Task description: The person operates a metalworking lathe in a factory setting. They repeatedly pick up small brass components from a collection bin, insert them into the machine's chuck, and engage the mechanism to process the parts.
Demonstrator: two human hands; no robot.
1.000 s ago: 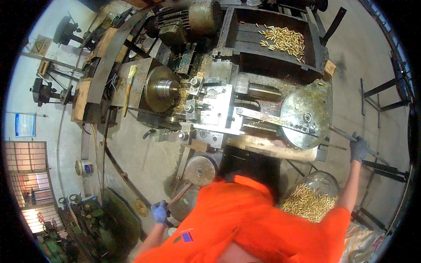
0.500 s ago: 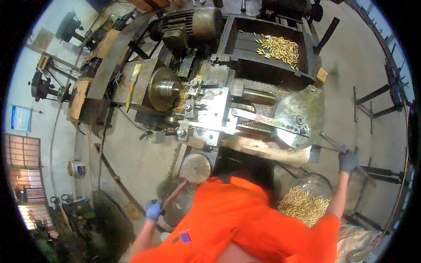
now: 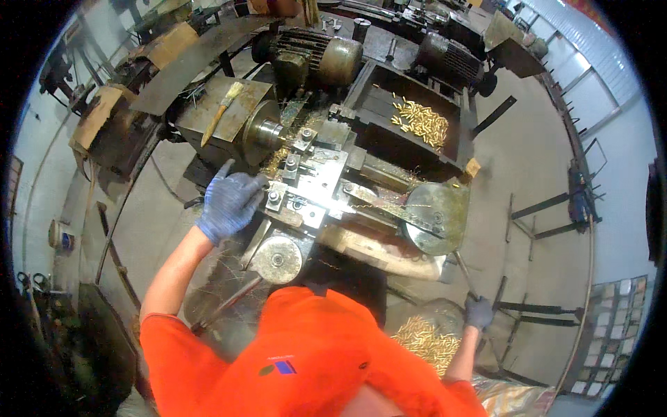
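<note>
My left hand (image 3: 231,200), in a blue-grey glove, is raised at the left of the small lathe's tool slide (image 3: 316,182). Its fingers are apart, and I see nothing in them. Just beyond it is the spindle chuck (image 3: 264,132), with a small brass-coloured piece at its nose. Low at the right, my right hand (image 3: 478,313), in a dark glove, is closed round a metal lever (image 3: 464,272) that runs up to the round plate (image 3: 436,219). The left lever (image 3: 233,300), below the round metal disc (image 3: 276,260), has no hand on it.
Small brass parts (image 3: 421,122) lie in a dark metal tray (image 3: 389,132) at the back; more brass parts (image 3: 425,342) fill a container at the lower right. A brush (image 3: 221,115) rests on the headstock (image 3: 229,104). Motors (image 3: 316,55) stand behind it. Metal chips lie around the slide.
My left hand has let go of the left lever and risen to beside the tool slide, fingers spread. My right hand stays on its lever. The whole view has shifted and tilted.
</note>
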